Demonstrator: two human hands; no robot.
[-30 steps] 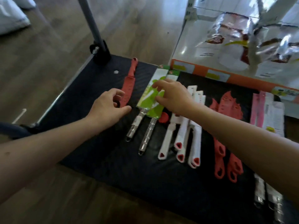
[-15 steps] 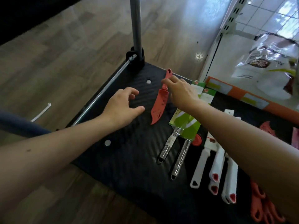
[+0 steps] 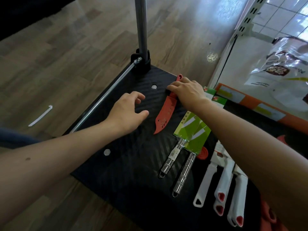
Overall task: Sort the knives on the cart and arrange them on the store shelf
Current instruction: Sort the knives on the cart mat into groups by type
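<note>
Looks early: sorted by kind across the cart point(image 3: 126, 164), with nothing seen placed on the shelf point(image 3: 244, 26) at 2 o'clock. Curls right hand point(image 3: 186, 92) fingers over the red knife point(image 3: 164, 114) handle at 12 o'clock. Hovers left hand point(image 3: 128, 112) at 9 o'clock, fingers loosely spread, empty. Hides the thumb; crops white-handled knives point(image 3: 225, 180) at 5 o'clock.

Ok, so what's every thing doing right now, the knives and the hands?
right hand, curled over the handle of the red knife.
left hand, loosely open, holds nothing.
red knife, in its cover, lying flat on the cart.
green-packed knives, two lying flat side by side.
white-handled knives, lying flat together.
</note>
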